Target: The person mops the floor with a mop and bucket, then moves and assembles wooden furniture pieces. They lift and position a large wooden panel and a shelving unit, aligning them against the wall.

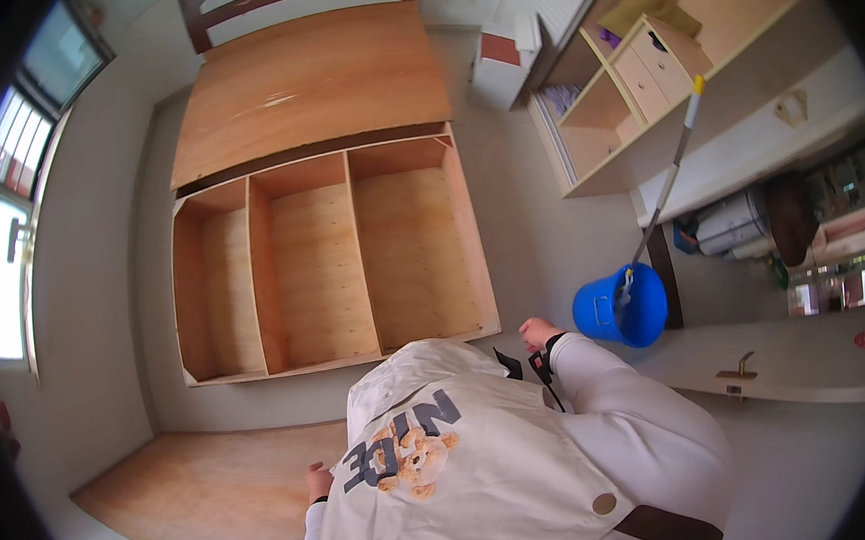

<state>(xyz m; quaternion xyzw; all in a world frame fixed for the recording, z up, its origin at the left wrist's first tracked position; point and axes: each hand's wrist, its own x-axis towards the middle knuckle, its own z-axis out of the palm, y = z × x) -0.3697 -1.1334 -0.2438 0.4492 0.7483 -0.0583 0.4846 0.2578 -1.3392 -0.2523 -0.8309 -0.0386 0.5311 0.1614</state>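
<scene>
My right hand [535,333] hangs in front of me, beyond the front right corner of a wooden bed base [355,255], with its fingers curled in. Nothing shows in it; black straps or tabs lie by its wrist. My left hand [317,481] is low at my left side, above a flat wooden panel [197,487], and its fingers are partly hidden by my apron [507,475]. The bed base is divided into three bare compartments. Over its far part lies a large wooden panel [319,77], reaching up to a dark headboard [284,4].
On the right stands a blue bucket [601,308] holding a mop with a long grey handle [669,178] that leans on shelving [595,148]. Beyond is a white cabinet [499,70]. A window [5,250] is at left, a door handle [739,373] at lower right.
</scene>
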